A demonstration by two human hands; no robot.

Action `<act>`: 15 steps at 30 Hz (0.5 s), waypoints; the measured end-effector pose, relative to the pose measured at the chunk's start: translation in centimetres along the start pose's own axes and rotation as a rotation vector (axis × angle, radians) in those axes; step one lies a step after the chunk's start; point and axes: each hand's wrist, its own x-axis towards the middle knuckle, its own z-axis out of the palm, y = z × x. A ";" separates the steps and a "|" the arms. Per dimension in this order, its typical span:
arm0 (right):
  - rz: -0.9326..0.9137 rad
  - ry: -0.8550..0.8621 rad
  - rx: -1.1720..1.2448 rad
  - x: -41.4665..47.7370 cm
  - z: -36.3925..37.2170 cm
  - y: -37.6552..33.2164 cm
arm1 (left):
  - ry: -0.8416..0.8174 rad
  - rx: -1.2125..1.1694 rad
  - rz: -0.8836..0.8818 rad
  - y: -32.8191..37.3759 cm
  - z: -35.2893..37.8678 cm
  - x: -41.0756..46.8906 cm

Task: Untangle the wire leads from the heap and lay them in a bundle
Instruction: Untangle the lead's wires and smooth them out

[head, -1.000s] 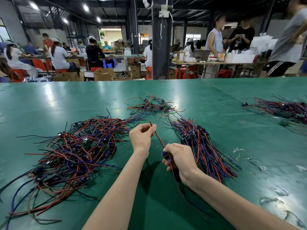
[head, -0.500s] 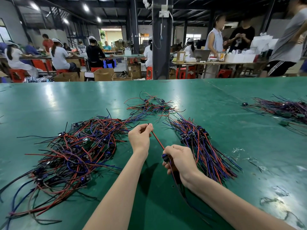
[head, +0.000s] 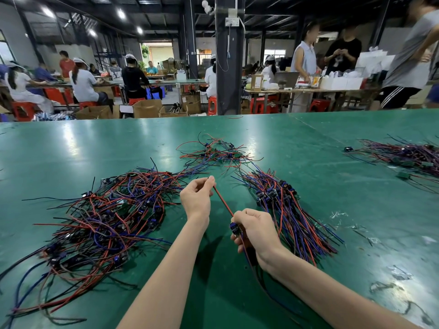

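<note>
While 1 lead is stretched between both hands, I log the grip first. The left hand (head: pixel 196 200) pinches the far end of the red wire (head: pixel 223 203) between thumb and fingertips. The right hand (head: pixel 255 230) is curled round the near end, where a small blue part (head: pixel 235 228) sits against its fingers.

The wire is held taut and slanted above the green table (head: pixel 308 143), in the gap between the heap (head: pixel 107 217) on the left and the bundle (head: pixel 292 217) on the right. My reading: the pull straightens the lead and shows it free of the heap before it joins the bundle. There the leads lie roughly parallel, dark parts at the far end and loose tips fanned toward the near right.

Not resolved:
- Dark strands trail from the right hand under the wrist. I cannot tell if they belong to this lead.
- The right fingertips are hidden behind the hand.
- The heap's near-left side runs out of frame.
- A small far tangle (head: pixel 213 153) may link to the heap; unclear.
- A 3rd pile (head: pixel 403 155) at far right is cut off.
</note>
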 end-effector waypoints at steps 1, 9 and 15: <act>-0.001 0.001 0.000 0.0 0.0 0.0 | -0.007 0.004 0.005 0.0 0.0 0.0; -0.013 -0.020 -0.012 0.0 0.1 0.3 | 0.019 0.046 0.135 -0.2 0.0 -0.4; -0.017 -0.016 0.045 0.2 0.1 0.4 | -0.057 -0.170 -0.102 0.1 -0.6 -1.3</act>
